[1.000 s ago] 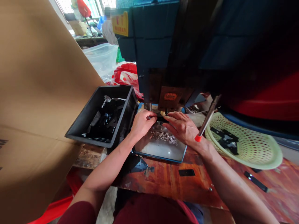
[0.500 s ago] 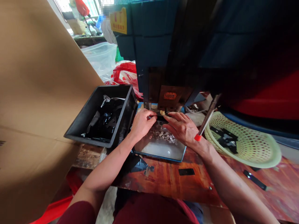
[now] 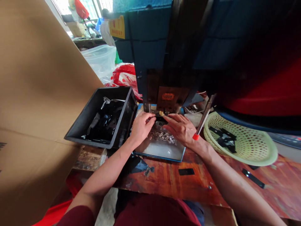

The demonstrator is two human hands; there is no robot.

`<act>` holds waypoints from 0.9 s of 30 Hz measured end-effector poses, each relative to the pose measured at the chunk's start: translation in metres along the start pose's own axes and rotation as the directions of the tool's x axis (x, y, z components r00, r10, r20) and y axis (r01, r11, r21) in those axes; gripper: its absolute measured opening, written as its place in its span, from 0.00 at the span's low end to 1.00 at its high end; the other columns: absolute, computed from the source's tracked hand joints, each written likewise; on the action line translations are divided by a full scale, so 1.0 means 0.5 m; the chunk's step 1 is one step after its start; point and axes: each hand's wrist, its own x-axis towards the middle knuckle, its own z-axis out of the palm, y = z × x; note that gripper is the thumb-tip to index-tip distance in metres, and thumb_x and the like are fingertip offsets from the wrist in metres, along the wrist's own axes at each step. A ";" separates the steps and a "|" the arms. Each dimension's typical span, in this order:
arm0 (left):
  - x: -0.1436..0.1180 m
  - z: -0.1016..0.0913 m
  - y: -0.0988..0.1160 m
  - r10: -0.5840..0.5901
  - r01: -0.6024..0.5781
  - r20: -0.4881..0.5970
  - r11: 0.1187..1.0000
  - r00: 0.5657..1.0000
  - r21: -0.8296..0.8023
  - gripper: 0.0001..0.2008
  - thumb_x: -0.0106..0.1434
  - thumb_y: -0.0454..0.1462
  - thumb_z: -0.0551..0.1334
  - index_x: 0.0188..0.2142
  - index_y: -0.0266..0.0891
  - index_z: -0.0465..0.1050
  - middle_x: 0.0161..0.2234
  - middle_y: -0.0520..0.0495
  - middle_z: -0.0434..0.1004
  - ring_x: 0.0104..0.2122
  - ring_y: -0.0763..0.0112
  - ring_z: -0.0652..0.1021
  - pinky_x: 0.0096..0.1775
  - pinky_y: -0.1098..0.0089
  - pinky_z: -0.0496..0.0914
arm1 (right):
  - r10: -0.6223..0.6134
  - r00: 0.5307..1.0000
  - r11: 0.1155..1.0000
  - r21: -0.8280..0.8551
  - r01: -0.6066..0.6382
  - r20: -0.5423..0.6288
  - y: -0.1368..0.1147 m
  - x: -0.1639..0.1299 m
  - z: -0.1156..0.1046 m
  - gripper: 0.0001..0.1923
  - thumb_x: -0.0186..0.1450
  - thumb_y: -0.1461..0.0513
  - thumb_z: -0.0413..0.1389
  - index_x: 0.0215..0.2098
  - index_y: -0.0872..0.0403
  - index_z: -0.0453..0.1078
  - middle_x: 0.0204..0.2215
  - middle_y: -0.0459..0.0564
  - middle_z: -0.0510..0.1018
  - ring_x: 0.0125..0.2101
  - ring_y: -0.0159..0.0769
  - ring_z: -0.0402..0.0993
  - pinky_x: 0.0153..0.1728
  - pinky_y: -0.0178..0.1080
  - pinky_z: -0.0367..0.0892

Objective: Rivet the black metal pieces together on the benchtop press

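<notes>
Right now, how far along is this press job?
Looks done: a few black pieces lie in the green basket. In hand: the left hand and right hand hold a small black part under the press. Left: the black bin holds many more pieces, so it seems early.

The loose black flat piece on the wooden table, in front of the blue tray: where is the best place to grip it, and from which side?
The black flat piece lies flat and alone on the wooden table, long side left to right. Probably pinch its two long edges from above, thumb on the near edge, since no part stands up to grasp. The right hand is nearer to it.
</notes>
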 end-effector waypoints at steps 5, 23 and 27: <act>-0.081 -0.035 -0.003 -0.037 0.039 -0.036 0.998 0.999 0.050 0.08 0.73 0.38 0.62 0.45 0.43 0.81 0.42 0.47 0.80 0.35 0.70 0.79 0.38 0.70 0.74 | 0.252 0.966 0.951 0.200 -0.235 -0.063 0.001 -0.062 -0.026 0.19 0.78 0.56 0.49 0.64 0.48 0.70 0.48 0.57 0.81 0.46 0.47 0.80 0.47 0.52 0.78; -0.216 -0.052 -0.034 0.107 -0.233 0.251 0.800 0.962 0.553 0.18 0.75 0.44 0.61 0.61 0.45 0.76 0.58 0.38 0.75 0.55 0.49 0.69 0.52 0.52 0.65 | 0.019 0.999 1.000 -0.002 -0.019 0.051 -0.162 -0.233 -0.004 0.16 0.75 0.66 0.52 0.54 0.47 0.78 0.38 0.52 0.81 0.37 0.42 0.72 0.39 0.46 0.67; -0.215 -0.050 -0.034 0.119 -0.234 0.241 0.812 0.963 0.535 0.17 0.75 0.44 0.61 0.59 0.44 0.77 0.57 0.39 0.76 0.55 0.50 0.69 0.52 0.53 0.65 | 0.030 0.999 0.997 0.073 -0.028 -0.022 -0.166 -0.227 0.005 0.10 0.74 0.65 0.55 0.47 0.52 0.78 0.37 0.52 0.81 0.36 0.41 0.73 0.39 0.45 0.69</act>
